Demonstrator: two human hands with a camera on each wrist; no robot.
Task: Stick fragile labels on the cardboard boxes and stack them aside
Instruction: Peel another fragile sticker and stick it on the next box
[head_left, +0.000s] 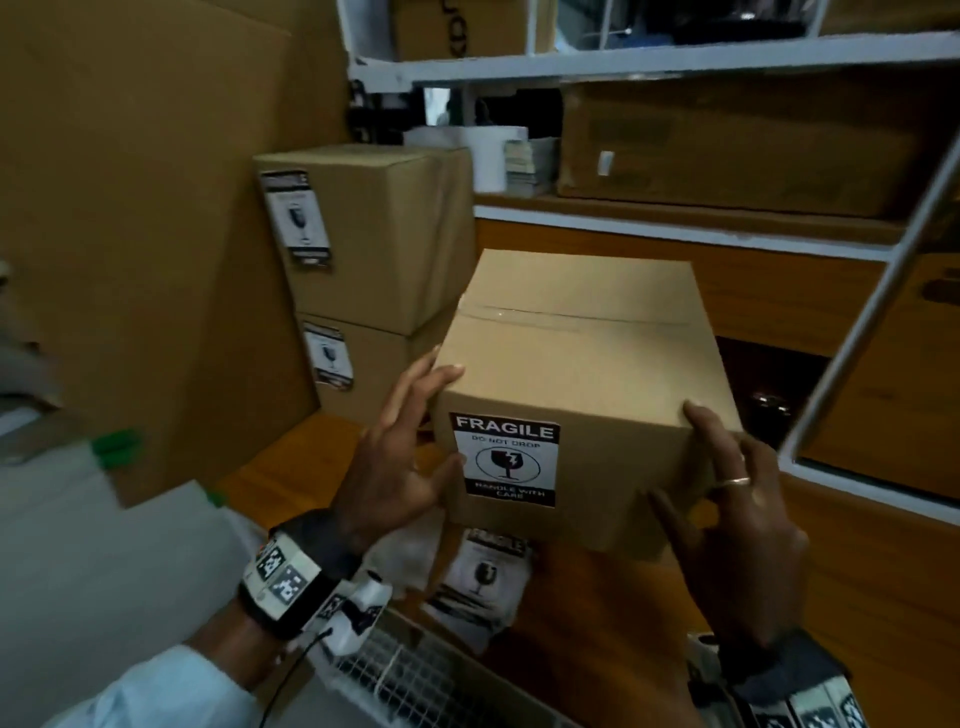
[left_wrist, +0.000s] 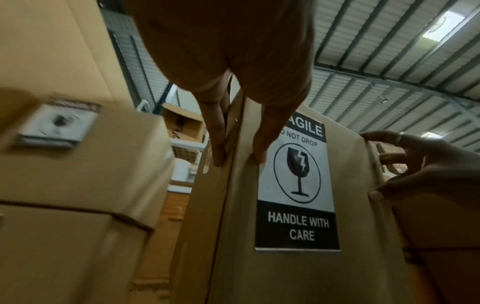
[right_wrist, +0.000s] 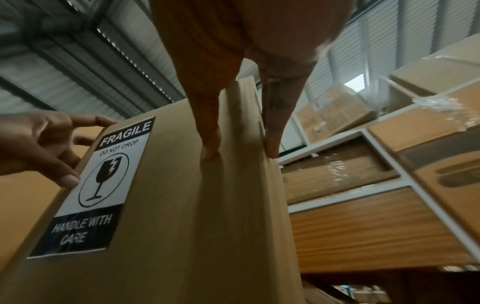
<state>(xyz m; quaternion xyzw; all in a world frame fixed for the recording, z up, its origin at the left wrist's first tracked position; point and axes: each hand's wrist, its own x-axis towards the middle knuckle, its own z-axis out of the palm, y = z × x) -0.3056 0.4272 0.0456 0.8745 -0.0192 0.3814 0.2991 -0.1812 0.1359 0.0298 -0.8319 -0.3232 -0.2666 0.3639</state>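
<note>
I hold a sealed cardboard box (head_left: 571, 338) in the air above the wooden table (head_left: 597, 634). A black-and-white FRAGILE label (head_left: 506, 460) sits on its near face, also clear in the left wrist view (left_wrist: 296, 185) and the right wrist view (right_wrist: 103, 181). My left hand (head_left: 400, 457) grips the box's left edge, thumb on the near face, fingers along the side. At the right edge my right hand (head_left: 737, 499) grips the same way. Two labelled boxes are stacked at the left, one (head_left: 374, 228) on top of the other (head_left: 374, 364).
Loose fragile labels (head_left: 483, 577) lie on the table under the held box. A tall cardboard sheet (head_left: 130, 208) stands at the left. White shelving (head_left: 675, 57) with cartons rises behind, and a slanted white bar (head_left: 872, 312) crosses the right. A wire basket (head_left: 389, 670) sits near me.
</note>
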